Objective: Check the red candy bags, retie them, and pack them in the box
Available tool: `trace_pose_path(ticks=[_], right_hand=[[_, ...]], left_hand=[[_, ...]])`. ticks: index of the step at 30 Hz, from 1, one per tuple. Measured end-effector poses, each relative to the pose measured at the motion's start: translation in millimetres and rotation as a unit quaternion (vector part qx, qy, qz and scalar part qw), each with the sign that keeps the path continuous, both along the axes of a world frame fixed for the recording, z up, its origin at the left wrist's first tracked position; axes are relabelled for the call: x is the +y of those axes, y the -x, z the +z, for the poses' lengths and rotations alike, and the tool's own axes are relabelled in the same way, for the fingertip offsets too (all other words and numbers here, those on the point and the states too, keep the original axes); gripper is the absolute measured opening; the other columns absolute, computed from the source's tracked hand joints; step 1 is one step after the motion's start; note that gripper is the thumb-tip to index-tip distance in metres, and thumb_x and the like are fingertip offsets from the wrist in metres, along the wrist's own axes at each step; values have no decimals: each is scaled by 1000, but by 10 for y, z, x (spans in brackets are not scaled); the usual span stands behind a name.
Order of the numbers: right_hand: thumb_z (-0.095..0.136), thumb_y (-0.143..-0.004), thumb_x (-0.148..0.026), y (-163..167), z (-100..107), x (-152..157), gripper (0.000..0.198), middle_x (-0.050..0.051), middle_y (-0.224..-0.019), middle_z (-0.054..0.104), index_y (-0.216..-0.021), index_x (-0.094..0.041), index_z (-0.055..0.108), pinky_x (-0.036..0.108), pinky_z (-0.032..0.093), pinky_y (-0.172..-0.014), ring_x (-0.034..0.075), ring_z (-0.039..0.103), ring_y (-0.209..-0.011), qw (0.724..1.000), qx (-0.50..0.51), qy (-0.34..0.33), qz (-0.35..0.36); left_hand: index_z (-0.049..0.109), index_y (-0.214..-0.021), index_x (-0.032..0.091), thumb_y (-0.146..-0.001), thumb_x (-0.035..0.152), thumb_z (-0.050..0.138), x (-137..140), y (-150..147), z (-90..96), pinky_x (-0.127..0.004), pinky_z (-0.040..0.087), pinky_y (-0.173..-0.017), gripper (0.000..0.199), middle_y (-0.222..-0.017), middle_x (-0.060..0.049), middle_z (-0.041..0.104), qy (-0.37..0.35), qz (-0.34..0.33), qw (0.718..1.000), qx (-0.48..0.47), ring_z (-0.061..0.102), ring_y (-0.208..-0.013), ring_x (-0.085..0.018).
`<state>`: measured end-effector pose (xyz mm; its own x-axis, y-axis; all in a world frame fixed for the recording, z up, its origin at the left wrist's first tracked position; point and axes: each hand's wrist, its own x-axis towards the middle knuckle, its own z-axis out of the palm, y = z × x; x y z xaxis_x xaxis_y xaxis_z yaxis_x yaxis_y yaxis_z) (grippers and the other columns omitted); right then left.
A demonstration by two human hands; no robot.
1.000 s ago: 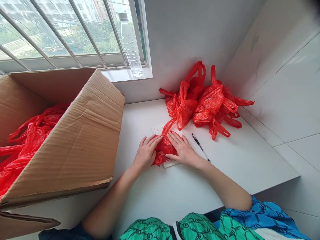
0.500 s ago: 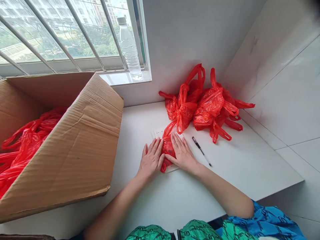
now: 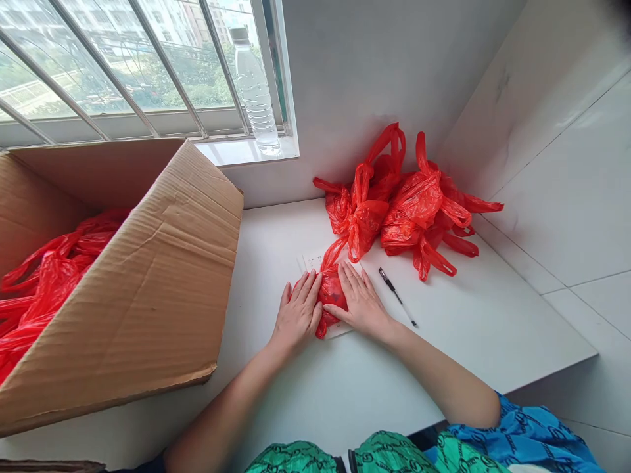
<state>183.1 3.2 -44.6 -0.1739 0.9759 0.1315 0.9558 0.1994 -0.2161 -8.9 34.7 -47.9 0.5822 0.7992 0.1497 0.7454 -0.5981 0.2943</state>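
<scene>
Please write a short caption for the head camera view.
Both hands, left hand and right hand, press flat on a red bag on the white table.

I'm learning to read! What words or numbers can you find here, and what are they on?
No text here is clear enough to quote.
Paper sheet under the small red bag: faint marks, too small to read.
Water bottle: no readable label.
Cardboard box: no print visible.
Pen: nothing legible.

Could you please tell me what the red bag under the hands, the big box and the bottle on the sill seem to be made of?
Red bag: thin glossy plastic film, crinkled. Box: brown corrugated cardboard, matte, creased. Bottle: clear ribbed plastic, probably.
</scene>
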Motion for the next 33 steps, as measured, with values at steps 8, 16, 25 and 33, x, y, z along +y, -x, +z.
trace_pose_path(ticks=[8, 16, 25, 33], right_hand=[[31, -94, -71, 0, 4, 2, 93, 16, -164, 11, -158, -5, 11, 51, 10, -124, 25, 11, -153, 1000, 5, 7, -2], [32, -94, -71, -3, -14, 7, 94, 17, -164, 13, -158, -6, 9, 51, 11, -124, 26, 13, -153, 1000, 4, 2, 0], [34, -93, -71, 5, -2, 10, 94, 17, -164, 13, -158, -8, 8, 52, 12, -123, 26, 13, -153, 1000, 8, 7, -2], [40, -90, -73, -73, -10, 0, 100, 14, -164, 14, -159, -13, -1, 50, 15, -123, 24, 14, -152, 999, 34, 15, 6]], left_hand=[[19, -158, 24, -102, 28, 29, 6, -3, 6, -51, 16, -121, 57, -163, -5, 24, 13, 2, 1000, 1, 23, -150, -23], [20, -158, 23, -102, 28, 27, -3, -2, 21, -52, 16, -121, 56, -163, -5, 23, 19, 2, 1000, 3, 22, -151, -22], [19, -158, 24, -102, 28, 28, 1, 5, -2, -53, 16, -121, 56, -163, -4, 23, 19, -1, 1000, -2, 23, -150, -23], [20, -157, 35, -100, 23, 34, -5, 19, -12, -55, 20, -120, 59, -163, -4, 23, -8, -9, 1000, -18, 27, -149, -24]])
